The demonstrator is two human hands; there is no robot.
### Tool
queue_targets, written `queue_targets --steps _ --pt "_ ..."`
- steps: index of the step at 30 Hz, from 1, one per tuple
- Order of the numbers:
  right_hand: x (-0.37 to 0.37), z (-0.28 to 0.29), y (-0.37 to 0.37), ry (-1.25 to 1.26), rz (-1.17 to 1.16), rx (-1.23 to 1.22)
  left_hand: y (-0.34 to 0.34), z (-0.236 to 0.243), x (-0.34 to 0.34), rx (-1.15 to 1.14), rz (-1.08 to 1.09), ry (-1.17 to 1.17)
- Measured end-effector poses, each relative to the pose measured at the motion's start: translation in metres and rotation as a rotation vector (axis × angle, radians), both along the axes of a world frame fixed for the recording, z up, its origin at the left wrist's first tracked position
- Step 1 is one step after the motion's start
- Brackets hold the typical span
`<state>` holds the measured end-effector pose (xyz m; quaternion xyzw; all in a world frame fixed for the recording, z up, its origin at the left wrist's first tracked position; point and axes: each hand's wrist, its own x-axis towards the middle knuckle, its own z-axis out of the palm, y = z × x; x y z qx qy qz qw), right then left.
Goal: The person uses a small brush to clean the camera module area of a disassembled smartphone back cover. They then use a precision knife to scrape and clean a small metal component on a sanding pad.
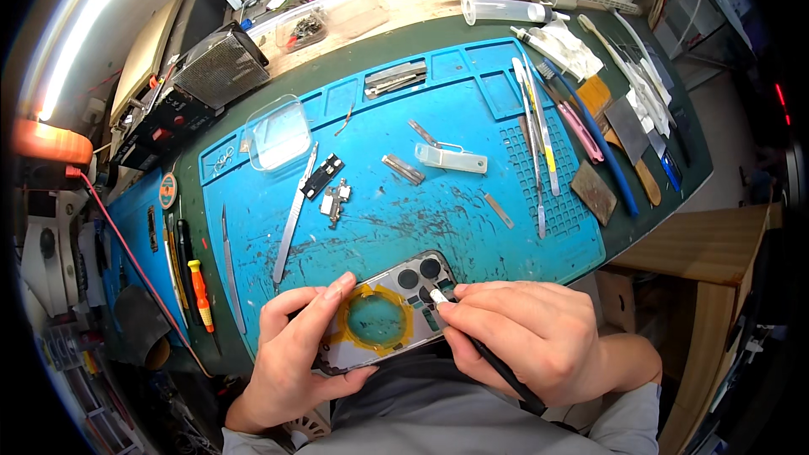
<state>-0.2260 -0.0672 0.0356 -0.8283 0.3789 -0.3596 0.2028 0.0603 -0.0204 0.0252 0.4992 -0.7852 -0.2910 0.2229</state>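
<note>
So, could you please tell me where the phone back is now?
In the head view, the phone back is at lower centre, gripped by the left hand, while the right hand holds a black pen-like tool at its right end.

Dark green bench (383, 46) bearing blue mat (522, 244); on mat: clear tray (281, 136), silver tool (294, 217), black part (322, 177), metal strip (499, 211).

The bare left hand (295, 350) is gripping a flat grey phone housing (418, 330) bearing a wide ring of translucent amber tape (408, 314). The bare right hand (539, 341) is holding a slim black pen-shaped tool (500, 364), its whitish tip (437, 296) pointing towards round black lens rings (430, 268).
</note>
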Motion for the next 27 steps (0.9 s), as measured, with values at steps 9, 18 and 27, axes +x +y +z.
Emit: queue_targets --steps 9,18,27 --pt "0.0049 -0.0009 0.0022 0.030 -0.018 -0.045 -0.0014 -0.0050 0.0015 -0.046 -0.033 0.015" --pt "0.0059 0.0018 0.0038 0.028 -0.036 -0.017 -0.0018 -0.0039 0.0022 -0.052 -0.049 -0.009" --pt "0.0048 -0.0021 0.0035 0.004 -0.034 -0.029 -0.0027 -0.0041 0.0009 -0.048 -0.059 -0.001"
